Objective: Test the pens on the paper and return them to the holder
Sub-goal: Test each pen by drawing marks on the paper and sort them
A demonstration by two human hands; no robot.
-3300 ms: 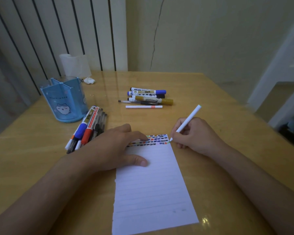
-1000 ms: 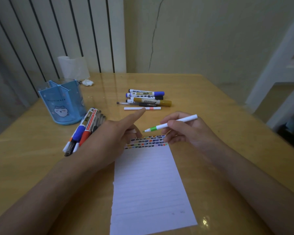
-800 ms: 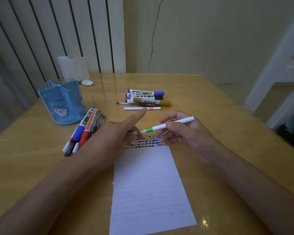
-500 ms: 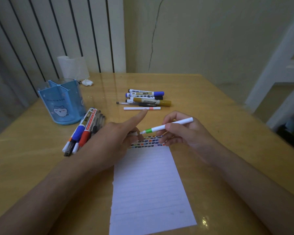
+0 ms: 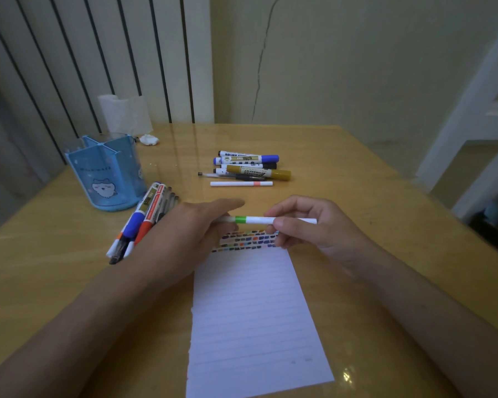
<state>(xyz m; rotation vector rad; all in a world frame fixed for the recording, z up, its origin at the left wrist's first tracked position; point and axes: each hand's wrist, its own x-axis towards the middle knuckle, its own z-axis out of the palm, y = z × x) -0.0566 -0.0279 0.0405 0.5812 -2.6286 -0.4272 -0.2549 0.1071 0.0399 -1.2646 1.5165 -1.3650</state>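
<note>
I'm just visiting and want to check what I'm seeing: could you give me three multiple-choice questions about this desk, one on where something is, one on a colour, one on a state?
1. Where does the blue pen holder stand?
A. far left of the table
B. on the paper
C. at the right edge

2. What colour is the band on the white pen held over the paper?
A. red
B. green
C. black

3. Is any pen visible in the holder?
A. it is full
B. one pen
C. none visible

Answers: 1 A, it sits far left beside a pen pile. 2 B, the band is green. 3 C, its compartments look bare.
</note>
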